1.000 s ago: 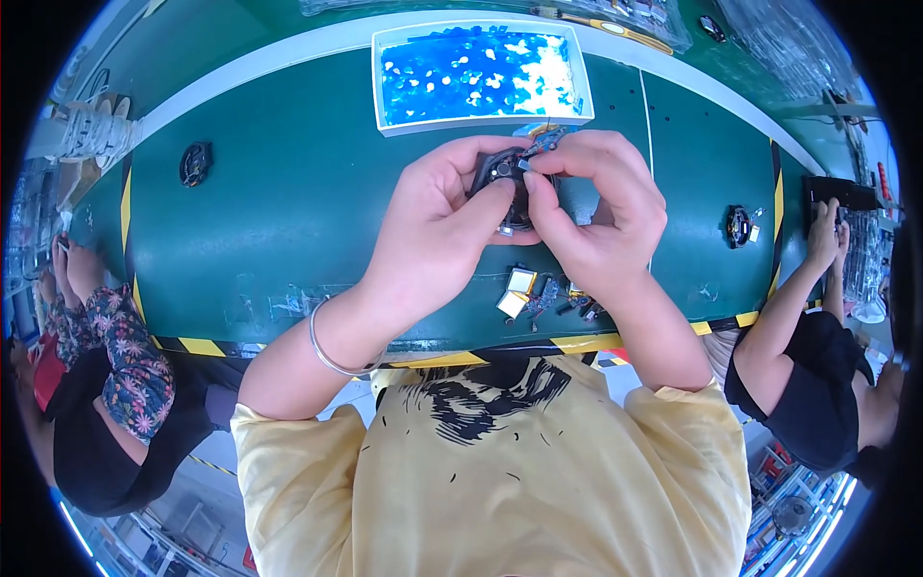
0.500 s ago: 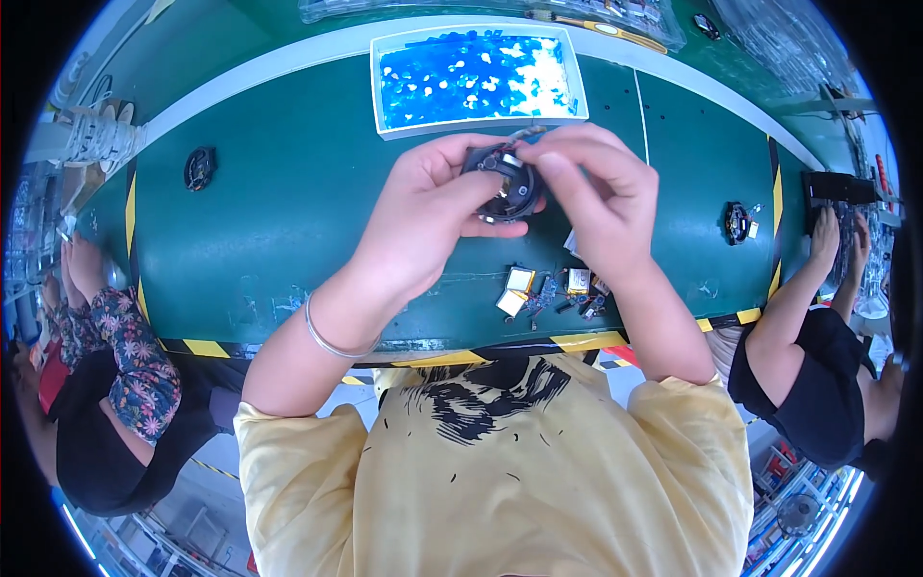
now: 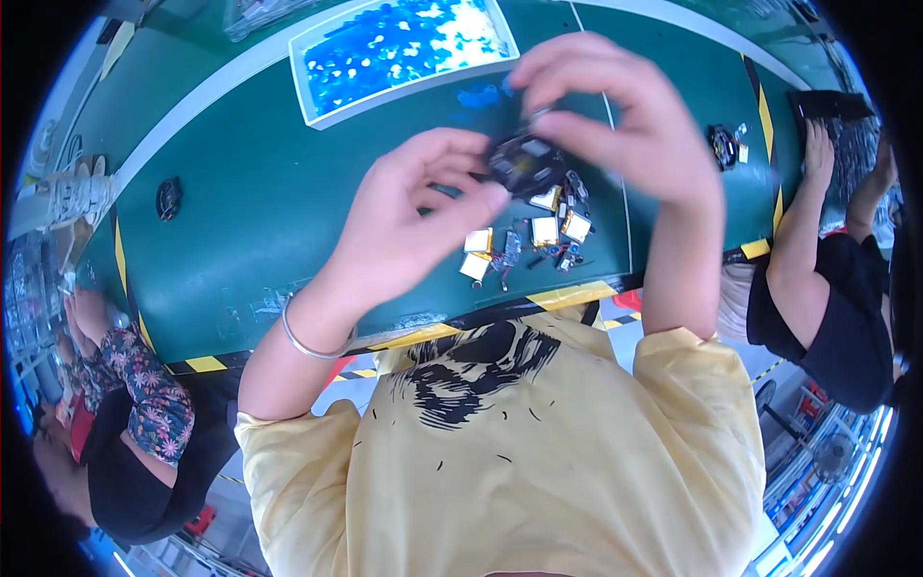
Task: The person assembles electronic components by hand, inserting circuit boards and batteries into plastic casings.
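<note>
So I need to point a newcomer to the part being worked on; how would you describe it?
Start at the white tray of blue pieces on the green table. Below its right end, the left hand and right hand pinch a small round black part, raised above the flat gold squares.

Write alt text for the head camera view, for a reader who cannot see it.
Above a green workbench, a person's left hand and right hand together hold a small dark round part. Below them lie small square silvery and yellowish components; a white tray of blue pieces sits farther back.
</note>
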Tool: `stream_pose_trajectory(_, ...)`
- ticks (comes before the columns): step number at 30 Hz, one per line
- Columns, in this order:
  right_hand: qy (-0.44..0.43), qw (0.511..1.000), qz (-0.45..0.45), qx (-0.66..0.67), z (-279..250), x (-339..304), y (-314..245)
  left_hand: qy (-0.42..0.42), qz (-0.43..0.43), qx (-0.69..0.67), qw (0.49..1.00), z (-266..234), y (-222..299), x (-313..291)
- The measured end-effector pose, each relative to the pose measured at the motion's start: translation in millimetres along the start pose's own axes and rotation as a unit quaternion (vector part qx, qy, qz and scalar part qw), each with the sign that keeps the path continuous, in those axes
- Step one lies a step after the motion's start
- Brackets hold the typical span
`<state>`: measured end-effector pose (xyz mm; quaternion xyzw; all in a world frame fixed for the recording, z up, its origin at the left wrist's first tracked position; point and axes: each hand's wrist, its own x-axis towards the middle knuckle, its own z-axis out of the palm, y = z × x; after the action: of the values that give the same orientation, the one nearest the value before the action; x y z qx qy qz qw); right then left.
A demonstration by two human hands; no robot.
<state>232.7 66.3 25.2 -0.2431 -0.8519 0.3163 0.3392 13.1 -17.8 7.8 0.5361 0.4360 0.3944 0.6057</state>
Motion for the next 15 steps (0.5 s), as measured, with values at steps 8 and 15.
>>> stream_pose_trajectory(8, 0.043, 0.92, 0.292, -0.259, -87, -71, 5, -0.135, 0.242, 0.418, 0.865, 22, -10, -8)
stream_pose_trajectory(15, 0.107, 0.946, 0.209, -0.225, -21, -5, -26, -0.125, 0.226, 0.403, 0.878, 8, 4, 1)
